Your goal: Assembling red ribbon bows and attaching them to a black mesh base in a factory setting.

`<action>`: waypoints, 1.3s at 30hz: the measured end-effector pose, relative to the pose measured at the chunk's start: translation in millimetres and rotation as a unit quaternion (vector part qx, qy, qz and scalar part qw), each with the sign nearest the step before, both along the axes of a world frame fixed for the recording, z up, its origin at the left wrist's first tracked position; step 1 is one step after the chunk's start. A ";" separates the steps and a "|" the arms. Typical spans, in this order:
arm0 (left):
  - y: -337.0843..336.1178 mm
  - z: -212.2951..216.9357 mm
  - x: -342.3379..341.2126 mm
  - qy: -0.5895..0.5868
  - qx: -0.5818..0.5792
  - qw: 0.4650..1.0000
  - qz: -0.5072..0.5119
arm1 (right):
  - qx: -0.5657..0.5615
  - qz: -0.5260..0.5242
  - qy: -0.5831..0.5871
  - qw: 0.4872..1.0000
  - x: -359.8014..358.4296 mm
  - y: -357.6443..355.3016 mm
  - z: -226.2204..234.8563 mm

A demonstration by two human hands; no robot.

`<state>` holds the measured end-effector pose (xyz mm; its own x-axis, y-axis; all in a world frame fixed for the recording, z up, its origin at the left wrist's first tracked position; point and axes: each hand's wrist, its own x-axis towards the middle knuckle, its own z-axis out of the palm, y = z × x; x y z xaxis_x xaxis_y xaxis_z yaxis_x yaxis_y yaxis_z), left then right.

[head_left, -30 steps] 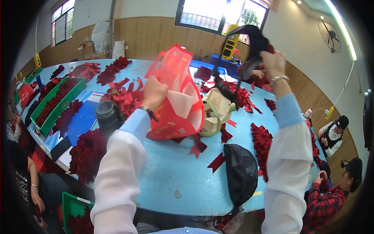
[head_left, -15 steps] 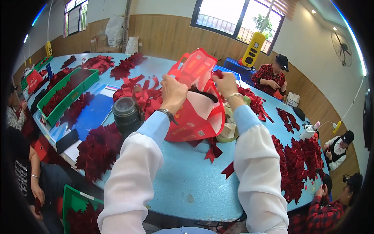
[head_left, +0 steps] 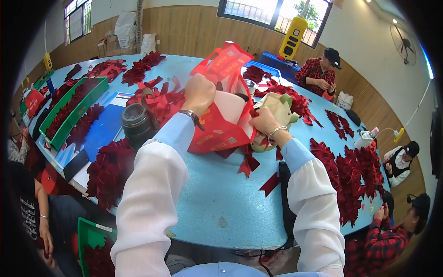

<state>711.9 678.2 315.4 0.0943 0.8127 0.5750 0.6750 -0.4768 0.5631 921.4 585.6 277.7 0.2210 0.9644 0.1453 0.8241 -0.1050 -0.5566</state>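
Observation:
A red paper gift bag [head_left: 217, 131] with gold print and looped red handles sits tilted on the blue table [head_left: 221, 203]. My left hand [head_left: 198, 92] grips its upper left edge, a watch on the wrist. My right hand [head_left: 264, 121] pinches the bag's right side near its mouth, a bracelet on the wrist. Both arms wear white sleeve covers over light blue cuffs. Behind my right hand lies a beige pouch [head_left: 277, 111]. The bag's inside shows pale pink.
Piles of dark red bow pieces [head_left: 355, 175] cover the table on all sides. A dark cylindrical flask [head_left: 136, 124] stands left of the bag. Green trays [head_left: 69, 115] sit at far left. Several people sit at the table's right and far edges. A black item [head_left: 284, 184] lies under my right forearm.
The bag has come down from raised in the air onto the table. My right hand dropped from high at the back to the bag's right side. The view tilted down.

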 end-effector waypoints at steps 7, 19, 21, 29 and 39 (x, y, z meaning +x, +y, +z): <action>36.1 -4.0 22.6 0.050 0.088 0.995 -0.018 | 0.196 -0.008 -0.078 0.977 5.8 37.7 7.9; 61.7 -22.1 68.5 -0.091 -0.041 0.994 -0.038 | 0.203 -0.117 -0.064 0.970 44.4 57.4 -0.2; 40.4 -17.3 55.5 -0.114 -0.080 0.990 -0.029 | 0.176 -0.115 0.018 0.978 26.8 34.5 23.7; -110.3 -28.6 17.2 -0.222 -0.026 0.962 -0.156 | 0.101 -0.034 0.357 0.928 2.7 -119.1 58.3; -363.4 -120.6 -88.5 -0.417 -0.523 0.615 -0.418 | 0.029 0.042 0.687 0.725 -104.8 -317.1 -33.5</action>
